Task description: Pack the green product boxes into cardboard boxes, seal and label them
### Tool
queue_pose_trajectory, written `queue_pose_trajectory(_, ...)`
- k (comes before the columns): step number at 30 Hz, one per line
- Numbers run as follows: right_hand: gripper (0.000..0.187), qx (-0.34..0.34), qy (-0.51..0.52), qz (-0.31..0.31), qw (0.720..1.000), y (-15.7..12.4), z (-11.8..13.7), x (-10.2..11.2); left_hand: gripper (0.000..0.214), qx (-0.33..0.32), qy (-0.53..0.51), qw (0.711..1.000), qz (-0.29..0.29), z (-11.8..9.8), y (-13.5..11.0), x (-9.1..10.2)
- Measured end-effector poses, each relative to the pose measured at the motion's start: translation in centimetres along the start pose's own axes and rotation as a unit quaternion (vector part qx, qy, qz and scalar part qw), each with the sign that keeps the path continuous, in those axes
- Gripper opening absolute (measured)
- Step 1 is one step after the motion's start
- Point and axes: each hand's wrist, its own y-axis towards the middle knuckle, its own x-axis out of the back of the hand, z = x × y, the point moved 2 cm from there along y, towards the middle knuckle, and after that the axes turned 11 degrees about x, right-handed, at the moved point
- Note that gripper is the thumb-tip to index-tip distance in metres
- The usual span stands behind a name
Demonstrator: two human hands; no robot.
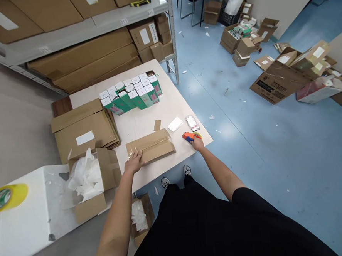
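Note:
A long, flat cardboard box (153,145) lies near the table's front edge, with clear tape along its top. Fingers spread, my left hand (135,162) rests on the left end of this box. My right hand (198,143) is closed around an orange and blue tape dispenser (188,136) at the table's right corner. A roll of yellowish tape shows on the dispenser, partly hidden by the hand. Just behind it lie a blurred-out white item (192,122) and a stack of white paper slips (175,124). A small cardboard scrap (157,125) sits behind the box.
Several green and white cartons (136,92) stand at the back of the table (169,105). Folded cardboard boxes (81,129) are stacked left, near an open box with white wrapping (88,177). A metal shelf (103,27) borders the back. More boxes (278,77) stand on the blue floor.

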Motion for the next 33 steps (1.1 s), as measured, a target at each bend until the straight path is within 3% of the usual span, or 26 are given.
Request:
queue_pose_trajectory(5,0.048,0.09,0.095,-0.066,0.989,-1.8,6.2,0.5,0.091,-0.007,-0.053,0.998,-0.036,-0.2,-1.0,-0.5)
queue_pose_trajectory(11,0.05,0.252,0.226,0.069,0.939,-3.4,17.0,-4.1,0.087,-0.011,-0.11,0.993,-0.05,-0.7,-1.3,-1.7)
queue_pose_trajectory(14,0.052,0.279,0.292,0.147,0.903,-3.2,20.4,-7.1,0.084,-0.024,-0.149,0.986,-0.069,-0.8,-1.3,-2.3)
queue_pose_trajectory(19,0.054,0.251,0.313,0.175,0.899,-2.9,21.2,-9.0,0.08,-0.041,-0.173,0.98,-0.095,-1.0,-1.5,-3.1)
queue_pose_trajectory(28,0.057,0.194,0.319,0.2,0.906,-2.9,20.7,-7.4,0.076,-0.063,-0.12,0.98,-0.142,-1.6,-1.6,-4.0)
queue_pose_trajectory(33,0.056,0.176,0.311,0.205,0.911,-2.8,20.8,-6.8,0.074,-0.075,-0.146,0.975,-0.147,-2.6,-2.1,-4.6)
